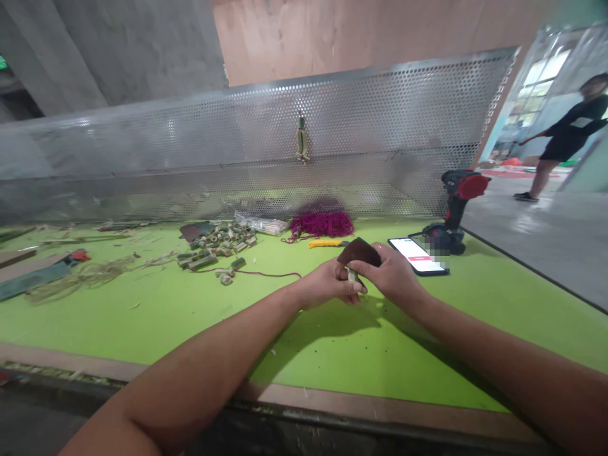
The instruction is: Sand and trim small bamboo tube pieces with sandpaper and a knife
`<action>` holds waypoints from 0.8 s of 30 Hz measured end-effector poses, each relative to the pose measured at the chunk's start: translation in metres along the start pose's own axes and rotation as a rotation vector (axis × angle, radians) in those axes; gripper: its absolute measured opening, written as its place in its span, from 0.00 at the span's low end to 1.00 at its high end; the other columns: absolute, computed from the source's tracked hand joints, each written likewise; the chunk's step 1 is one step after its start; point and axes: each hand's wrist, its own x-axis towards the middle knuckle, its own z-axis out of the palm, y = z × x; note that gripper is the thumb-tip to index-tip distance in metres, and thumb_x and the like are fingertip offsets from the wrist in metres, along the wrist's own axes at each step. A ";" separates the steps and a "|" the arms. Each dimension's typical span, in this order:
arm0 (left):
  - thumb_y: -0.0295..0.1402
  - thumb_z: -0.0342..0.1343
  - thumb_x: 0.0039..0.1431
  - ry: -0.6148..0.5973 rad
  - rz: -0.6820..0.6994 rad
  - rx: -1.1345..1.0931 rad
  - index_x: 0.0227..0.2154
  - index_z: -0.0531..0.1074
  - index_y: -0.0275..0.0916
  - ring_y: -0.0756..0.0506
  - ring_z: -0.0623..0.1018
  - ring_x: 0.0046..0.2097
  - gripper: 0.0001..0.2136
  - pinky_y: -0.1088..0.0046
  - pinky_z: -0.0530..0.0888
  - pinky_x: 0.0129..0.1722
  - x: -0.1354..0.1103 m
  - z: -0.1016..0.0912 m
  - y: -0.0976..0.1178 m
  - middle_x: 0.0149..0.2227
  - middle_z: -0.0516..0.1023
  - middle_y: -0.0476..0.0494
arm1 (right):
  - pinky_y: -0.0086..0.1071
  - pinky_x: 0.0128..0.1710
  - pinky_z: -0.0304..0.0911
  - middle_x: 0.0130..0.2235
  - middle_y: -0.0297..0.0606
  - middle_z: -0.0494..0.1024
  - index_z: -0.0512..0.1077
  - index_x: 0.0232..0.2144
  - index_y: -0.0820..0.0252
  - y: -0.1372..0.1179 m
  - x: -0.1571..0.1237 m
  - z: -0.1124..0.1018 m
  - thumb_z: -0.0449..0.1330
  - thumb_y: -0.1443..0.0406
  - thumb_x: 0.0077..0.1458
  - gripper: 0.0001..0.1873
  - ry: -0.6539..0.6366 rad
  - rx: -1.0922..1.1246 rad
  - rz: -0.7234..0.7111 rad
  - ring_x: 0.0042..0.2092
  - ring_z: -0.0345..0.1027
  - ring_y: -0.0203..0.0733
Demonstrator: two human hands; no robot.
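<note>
Over the green tabletop [199, 329], my two hands meet near the middle of the view. My left hand [325, 282] is closed around a short pale bamboo piece [352, 276], its thumb lying along the near side. A dark brown sheet of sandpaper [360, 252] is pinched in my right hand [399, 275], bent over and pressed close to the bamboo. The fingers hide where the two touch. Just beyond my hands lies a yellow utility knife [327, 243]. Small specks dot the tabletop below them.
Cut bamboo pieces [218, 240] lie heaped left of centre, beside purple string [322, 224]. A phone [415, 256] and a cordless drill [456, 206] are at right. A small bamboo figure [303, 139] hangs on the perforated metal panel [228, 136]. A person [574, 130] stands far right.
</note>
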 end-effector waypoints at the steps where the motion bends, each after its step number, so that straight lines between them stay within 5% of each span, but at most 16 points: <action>1: 0.45 0.66 0.50 -0.014 -0.004 -0.001 0.36 0.73 0.30 0.49 0.79 0.32 0.21 0.69 0.77 0.38 0.000 0.001 0.001 0.31 0.79 0.41 | 0.33 0.27 0.58 0.29 0.38 0.75 0.73 0.33 0.61 0.001 0.001 0.000 0.63 0.51 0.50 0.18 -0.010 0.001 0.002 0.29 0.67 0.41; 8: 0.40 0.63 0.55 -0.067 0.018 -0.033 0.44 0.68 0.32 0.49 0.80 0.34 0.19 0.67 0.78 0.39 -0.001 0.004 0.005 0.41 0.79 0.34 | 0.32 0.26 0.58 0.29 0.38 0.75 0.72 0.31 0.60 0.005 0.002 -0.004 0.63 0.50 0.51 0.19 0.020 0.016 0.013 0.29 0.67 0.41; 12: 0.40 0.64 0.54 -0.030 0.045 -0.022 0.42 0.68 0.33 0.48 0.80 0.34 0.19 0.66 0.78 0.38 -0.001 0.002 0.004 0.40 0.78 0.38 | 0.32 0.26 0.58 0.27 0.37 0.75 0.73 0.32 0.60 0.003 0.000 -0.003 0.64 0.51 0.49 0.18 -0.067 0.045 -0.004 0.29 0.67 0.41; 17: 0.42 0.63 0.55 -0.032 0.023 -0.031 0.46 0.65 0.34 0.49 0.80 0.34 0.22 0.68 0.77 0.38 0.000 0.004 0.004 0.40 0.78 0.37 | 0.32 0.27 0.58 0.29 0.38 0.75 0.73 0.32 0.61 0.003 0.001 -0.002 0.62 0.50 0.50 0.19 0.022 0.025 0.002 0.30 0.67 0.42; 24: 0.44 0.63 0.55 -0.043 0.034 0.002 0.38 0.70 0.31 0.49 0.80 0.33 0.19 0.68 0.77 0.38 0.001 0.002 0.001 0.37 0.78 0.37 | 0.33 0.27 0.58 0.29 0.39 0.75 0.74 0.32 0.61 0.003 -0.001 -0.002 0.62 0.51 0.50 0.19 0.007 0.032 -0.004 0.30 0.67 0.42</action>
